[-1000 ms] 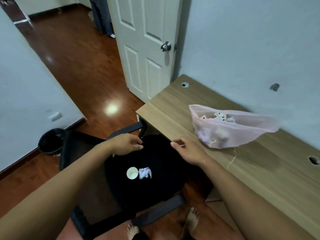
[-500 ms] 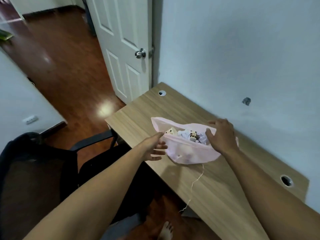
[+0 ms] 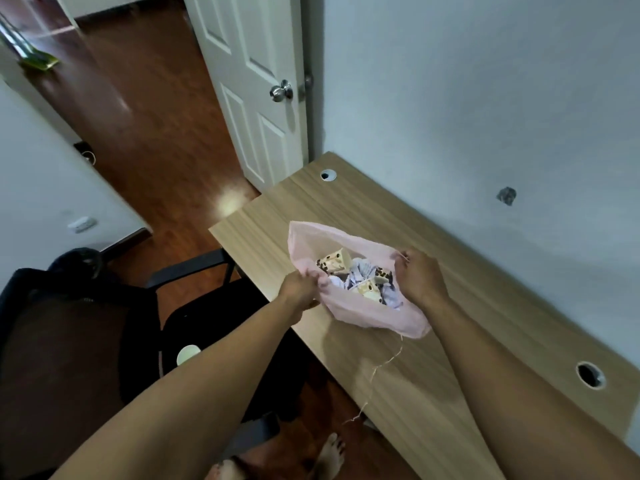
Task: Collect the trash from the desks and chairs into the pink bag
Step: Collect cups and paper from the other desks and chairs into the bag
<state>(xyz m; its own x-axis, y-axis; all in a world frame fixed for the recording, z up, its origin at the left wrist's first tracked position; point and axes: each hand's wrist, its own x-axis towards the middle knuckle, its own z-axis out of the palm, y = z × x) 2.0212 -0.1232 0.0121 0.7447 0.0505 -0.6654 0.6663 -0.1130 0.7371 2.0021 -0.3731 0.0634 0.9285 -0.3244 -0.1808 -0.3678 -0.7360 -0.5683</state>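
1. Pink plastic is now pinched at both sides. The left hand (image 3: 299, 289) has its fingers curled tight on the near-left rim of the pink bag (image 3: 375, 318). The right hand (image 3: 420, 278) nips the far-right rim between thumb and fingers, along with the top of a thin thread (image 3: 381, 365).
2. A second ago both hands hovered over the chair seat (image 3: 207, 317), and the bag lay untouched on the desk (image 3: 346, 202). Half a second ago they were reaching for its mouth. Now they grip it and spread it open.
3. The bag rests on the desk directly between the two sets of fingers, its mouth facing up. Spotted cups (image 3: 334, 263) and crumpled paper (image 3: 360, 273) lie inside, just beyond the left fingertips.
4. A white round piece (image 3: 188, 354) sits on the chair seat, well below and behind the left fingers, beside the forearm. Whether other scraps lie with it I cannot tell, since the arm covers that spot.
5. My reading is that the bag is being readied, or about to be carried over, to take the chair's trash. That pick-up is not yet done.
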